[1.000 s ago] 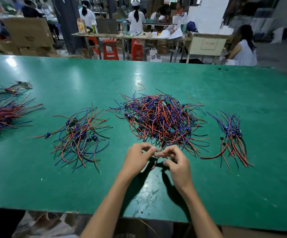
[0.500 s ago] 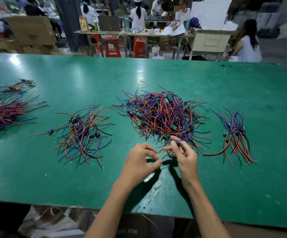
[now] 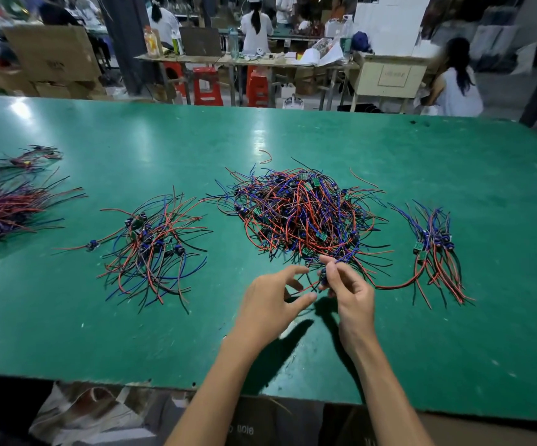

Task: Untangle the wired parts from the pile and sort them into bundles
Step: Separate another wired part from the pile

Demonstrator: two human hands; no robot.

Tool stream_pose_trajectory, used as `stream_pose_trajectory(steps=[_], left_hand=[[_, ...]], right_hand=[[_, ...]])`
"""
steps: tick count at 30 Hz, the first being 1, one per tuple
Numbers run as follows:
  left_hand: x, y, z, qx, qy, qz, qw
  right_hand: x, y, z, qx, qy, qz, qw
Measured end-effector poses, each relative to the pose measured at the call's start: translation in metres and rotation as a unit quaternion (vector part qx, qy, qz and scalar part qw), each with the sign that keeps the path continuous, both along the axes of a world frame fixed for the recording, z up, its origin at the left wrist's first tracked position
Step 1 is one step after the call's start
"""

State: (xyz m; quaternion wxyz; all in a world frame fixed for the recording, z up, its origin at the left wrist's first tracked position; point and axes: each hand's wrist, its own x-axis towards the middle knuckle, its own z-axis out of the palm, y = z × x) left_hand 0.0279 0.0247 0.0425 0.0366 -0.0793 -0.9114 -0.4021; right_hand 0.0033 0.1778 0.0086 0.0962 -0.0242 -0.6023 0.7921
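Observation:
A big tangled pile of red, blue and black wired parts with small green boards lies in the middle of the green table. My right hand pinches one wired part at the pile's near edge, its blue wire still running into the pile. My left hand hovers just left of it, fingers spread and loosely curved, holding nothing. A sorted bundle lies to the left and another bundle to the right.
Two more bundles of wires lie at the table's far left. A loose red wire scrap sits behind the pile. Beyond the far edge are benches, red stools, cardboard boxes and several people.
My right hand has reached into the pile's near edge and lifted one part between its fingertips. My left hand has opened and drawn slightly apart from the right.

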Motion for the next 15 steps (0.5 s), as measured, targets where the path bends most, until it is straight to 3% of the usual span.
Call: stream_pose_trajectory(steps=[4,10,13,15], left_hand=[[-0.005,0.011,0.003,0.124,-0.024,-0.056,0.99],[-0.019,-0.032,0.017,0.33,-0.022,0.074,0.941],[-0.038,-0.087,0.027,0.333,0.036,0.199,0.921],[-0.051,-0.124,0.026,0.262,0.042,0.282,0.922]], right_hand=[[0.003,-0.005,0.003,-0.012,0.029,0.006,0.999],[0.005,0.0,0.002,0.036,0.017,0.001,0.999],[0.005,-0.005,-0.002,0.172,0.007,-0.062,0.983],[0.003,-0.008,-0.006,0.336,-0.013,-0.144,0.931]])
